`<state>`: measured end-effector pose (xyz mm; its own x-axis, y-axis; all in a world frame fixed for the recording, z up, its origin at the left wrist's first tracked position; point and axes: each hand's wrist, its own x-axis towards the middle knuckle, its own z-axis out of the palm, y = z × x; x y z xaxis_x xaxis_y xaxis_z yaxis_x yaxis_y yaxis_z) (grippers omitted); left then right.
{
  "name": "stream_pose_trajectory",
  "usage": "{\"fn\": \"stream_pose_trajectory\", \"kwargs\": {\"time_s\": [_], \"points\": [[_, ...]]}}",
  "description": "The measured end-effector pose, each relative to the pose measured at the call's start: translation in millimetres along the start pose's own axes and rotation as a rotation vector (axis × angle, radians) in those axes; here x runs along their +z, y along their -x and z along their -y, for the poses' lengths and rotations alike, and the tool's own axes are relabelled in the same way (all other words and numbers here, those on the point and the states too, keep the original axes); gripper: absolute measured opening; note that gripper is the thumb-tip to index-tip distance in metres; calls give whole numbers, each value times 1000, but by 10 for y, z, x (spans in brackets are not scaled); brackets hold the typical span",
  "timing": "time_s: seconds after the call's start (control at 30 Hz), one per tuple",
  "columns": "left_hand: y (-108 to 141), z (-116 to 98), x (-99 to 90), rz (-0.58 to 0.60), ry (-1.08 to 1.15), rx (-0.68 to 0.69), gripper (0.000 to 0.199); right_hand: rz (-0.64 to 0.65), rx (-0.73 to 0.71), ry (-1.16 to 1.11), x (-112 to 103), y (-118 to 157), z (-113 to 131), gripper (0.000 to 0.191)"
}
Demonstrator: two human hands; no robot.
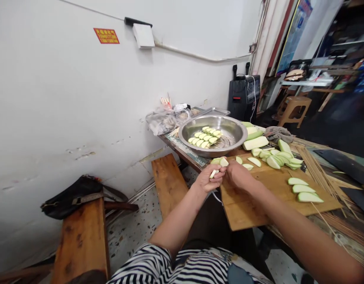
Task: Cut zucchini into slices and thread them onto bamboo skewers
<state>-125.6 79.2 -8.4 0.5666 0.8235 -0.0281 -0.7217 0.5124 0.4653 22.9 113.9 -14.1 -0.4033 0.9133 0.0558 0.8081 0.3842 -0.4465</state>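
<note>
My left hand (210, 178) is closed around a few pale green zucchini slices (223, 162), just over the near left edge of the wooden cutting board (259, 207). Right against it, my right hand (237, 173) has its fingers pinched together; what they hold is hidden. Loose zucchini slices (254, 161) lie on the board beyond my hands. Toward the board's right side, several slices (306, 189) sit in a row with a thin bamboo skewer (329, 227) running out from them. Skewered slices (204, 139) rest in the big steel basin (242, 136) behind my hands.
Loose skewers (316, 169) cover the table's right part, near a dark flat blade (344, 163). Peeled zucchinis (255, 142) and a grey cloth (278, 134) lie behind the board. Plastic bags (162, 121) sit by the wall. Wooden benches (170, 185) stand left.
</note>
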Motion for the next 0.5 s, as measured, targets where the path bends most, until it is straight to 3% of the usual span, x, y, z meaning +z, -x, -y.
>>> {"fn": "stream_pose_trajectory", "kwargs": {"time_s": [0.17,0.27,0.4,0.5], "points": [[-166,77,14,-55,7,5,28,-55,251,-663,-143,179,-77,30],[-345,245,117,-180,-91,103,25,-154,351,-1095,-129,297,-15,32],[-571,524,332,-460,-447,371,33,-373,419,-1562,-93,372,93,36],[-641,710,497,-485,-898,516,34,-536,415,-1833,-167,421,124,34]]}}
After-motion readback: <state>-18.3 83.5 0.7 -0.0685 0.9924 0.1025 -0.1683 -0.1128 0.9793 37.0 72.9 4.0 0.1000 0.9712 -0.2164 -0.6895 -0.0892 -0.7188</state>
